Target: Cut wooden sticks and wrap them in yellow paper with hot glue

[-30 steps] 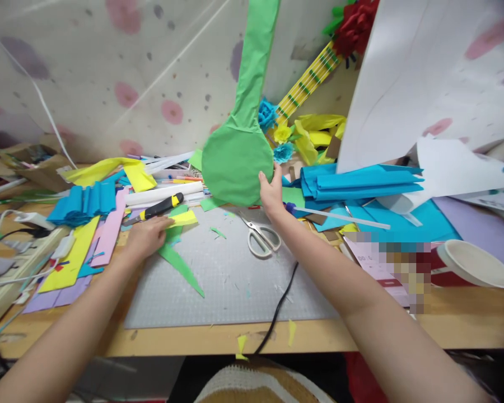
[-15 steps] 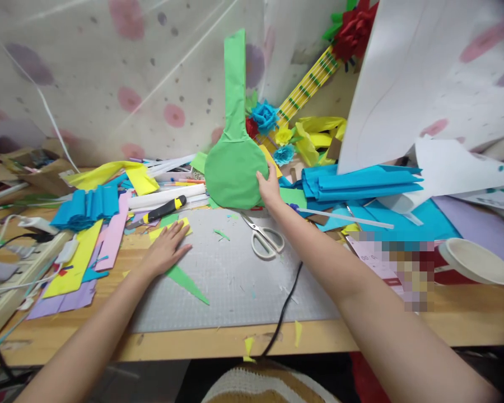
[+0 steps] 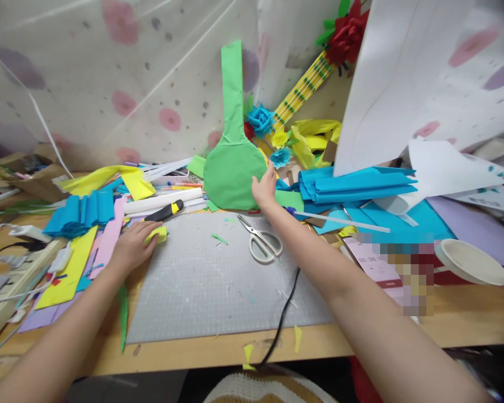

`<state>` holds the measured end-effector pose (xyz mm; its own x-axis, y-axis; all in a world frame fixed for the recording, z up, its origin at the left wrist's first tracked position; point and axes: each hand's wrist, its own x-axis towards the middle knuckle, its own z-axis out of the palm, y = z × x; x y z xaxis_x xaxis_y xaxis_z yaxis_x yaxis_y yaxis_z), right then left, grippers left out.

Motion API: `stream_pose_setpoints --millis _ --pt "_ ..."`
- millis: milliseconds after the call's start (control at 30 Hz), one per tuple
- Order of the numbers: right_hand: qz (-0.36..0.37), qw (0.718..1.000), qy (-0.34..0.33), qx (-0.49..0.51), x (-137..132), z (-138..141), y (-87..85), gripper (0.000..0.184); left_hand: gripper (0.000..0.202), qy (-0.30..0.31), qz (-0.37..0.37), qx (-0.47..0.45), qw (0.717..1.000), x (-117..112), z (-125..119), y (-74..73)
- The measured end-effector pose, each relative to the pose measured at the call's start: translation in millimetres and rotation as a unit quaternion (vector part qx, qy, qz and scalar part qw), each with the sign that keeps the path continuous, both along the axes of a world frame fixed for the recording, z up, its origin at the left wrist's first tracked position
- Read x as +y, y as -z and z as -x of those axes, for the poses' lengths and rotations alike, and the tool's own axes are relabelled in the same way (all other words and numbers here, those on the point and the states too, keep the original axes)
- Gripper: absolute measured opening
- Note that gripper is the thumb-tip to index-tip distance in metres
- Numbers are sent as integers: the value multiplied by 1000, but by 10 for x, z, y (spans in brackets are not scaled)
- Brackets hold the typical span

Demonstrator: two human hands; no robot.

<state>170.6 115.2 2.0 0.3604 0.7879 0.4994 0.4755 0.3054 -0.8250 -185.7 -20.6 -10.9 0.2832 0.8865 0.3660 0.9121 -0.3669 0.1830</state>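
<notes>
A green paper-covered piece (image 3: 235,173), round below with a long straight neck, stands upright at the back of the grey cutting mat (image 3: 201,291). My right hand (image 3: 265,187) grips its lower right edge, thumb on the front face. Over the mat's left edge, my left hand (image 3: 136,246) has its fingers curled on paper scraps. A yellow scrap (image 3: 162,234) sticks out at its fingertips, and a long green strip (image 3: 123,319) trails below the wrist. White-handled scissors (image 3: 262,240) lie partly open on the mat. Just beyond my left hand is a black and yellow utility knife (image 3: 166,211).
Folded blue paper (image 3: 361,183) lies at the right, near a white bowl (image 3: 476,262) and a phone (image 3: 373,260). A power strip (image 3: 23,285) with cables runs along the left. Behind stands a yellow guitar-neck shape (image 3: 302,89) with paper flowers. A black cable (image 3: 283,313) crosses the mat's front edge.
My left hand has slid left across the mat, its flat fingers now curled, dragging the yellow and green scraps along. My right hand still holds the green piece in place.
</notes>
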Motion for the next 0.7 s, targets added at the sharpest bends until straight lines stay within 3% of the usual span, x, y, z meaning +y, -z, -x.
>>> stream_pose_setpoints --millis 67,233,400,500,600,700 --pt "-11 1000 -3 -16 -66 22 -17 69 34 -46 -37 -54 997 78 -258 -20" --pt "-12 999 -6 -51 -193 33 -53 73 31 -121 10 -151 981 305 -806 9" --pt "-14 1000 -13 -3 -162 6 -61 68 33 -159 74 -212 961 478 -1151 -5" --pt "22 997 -34 63 -143 6 -71 66 35 -202 43 -268 941 584 -1254 -63" --pt "22 993 -66 100 -222 62 -80 62 45 -230 -25 -366 901 661 -1240 -124" --pt "44 977 -152 147 -411 204 -46 59 51 -187 67 -521 830 603 -1105 -151"
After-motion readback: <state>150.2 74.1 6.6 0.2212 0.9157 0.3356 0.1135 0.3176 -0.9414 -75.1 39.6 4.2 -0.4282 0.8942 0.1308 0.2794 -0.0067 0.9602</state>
